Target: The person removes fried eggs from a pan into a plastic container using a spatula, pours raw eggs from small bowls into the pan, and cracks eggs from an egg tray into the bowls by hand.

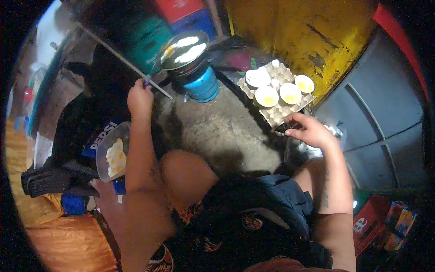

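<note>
The left hand (141,96) is closed on a seemingly purple handle (147,82); the right hand (310,130), half-curled by the egg tray's (277,117) near corner, has an unclear grip.

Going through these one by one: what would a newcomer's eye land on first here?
Probably the pan of frying eggs above a bright blue canister, upper middle. Then the egg tray to its right, bearing white bowls, some showing yolks, with the right hand at its near edge. At left, cooked eggs lie in a clear tub.
</note>
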`<control>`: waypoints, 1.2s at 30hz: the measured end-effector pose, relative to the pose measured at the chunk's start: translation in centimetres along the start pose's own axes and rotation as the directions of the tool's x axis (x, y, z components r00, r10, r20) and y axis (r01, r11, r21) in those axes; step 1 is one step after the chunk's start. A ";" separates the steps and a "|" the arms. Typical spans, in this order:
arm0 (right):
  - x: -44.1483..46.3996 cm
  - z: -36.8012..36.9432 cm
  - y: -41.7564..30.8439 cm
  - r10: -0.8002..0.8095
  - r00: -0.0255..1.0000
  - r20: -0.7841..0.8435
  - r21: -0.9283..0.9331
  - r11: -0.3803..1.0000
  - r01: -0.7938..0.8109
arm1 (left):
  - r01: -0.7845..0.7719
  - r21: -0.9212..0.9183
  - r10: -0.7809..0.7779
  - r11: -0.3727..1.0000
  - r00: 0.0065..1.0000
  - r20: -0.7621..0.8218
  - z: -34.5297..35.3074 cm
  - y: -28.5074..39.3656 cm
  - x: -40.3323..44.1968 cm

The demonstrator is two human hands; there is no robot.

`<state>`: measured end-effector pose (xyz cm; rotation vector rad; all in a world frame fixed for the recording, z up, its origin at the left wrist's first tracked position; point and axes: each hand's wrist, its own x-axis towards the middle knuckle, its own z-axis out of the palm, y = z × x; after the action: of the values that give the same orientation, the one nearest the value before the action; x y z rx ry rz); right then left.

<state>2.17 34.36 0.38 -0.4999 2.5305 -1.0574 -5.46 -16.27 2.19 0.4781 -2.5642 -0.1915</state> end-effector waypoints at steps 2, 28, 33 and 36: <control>0.2 0.0 -0.1 0.014 1.000 0.012 0.010 1.000 -0.014 | 0.016 -0.011 -0.016 1.000 1.000 0.000 0.1 -0.3 1.2; 0.6 -0.3 -0.3 -0.006 1.000 0.020 0.004 1.000 0.006 | 0.055 -0.053 -0.051 0.997 0.996 0.073 2.9 -1.6 4.9; 0.6 0.0 0.5 -0.045 0.999 0.001 -0.015 0.999 0.045 | 0.008 0.070 -0.014 0.997 0.996 0.083 2.6 0.8 6.3; 0.4 0.1 0.2 -0.058 0.998 0.004 -0.035 0.998 0.058 | -0.020 0.205 -0.013 0.978 0.988 0.154 0.5 2.7 7.1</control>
<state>1.81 34.31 0.09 -0.5874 2.5500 -1.0334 -12.21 -16.44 5.73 0.5549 -2.7517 0.0424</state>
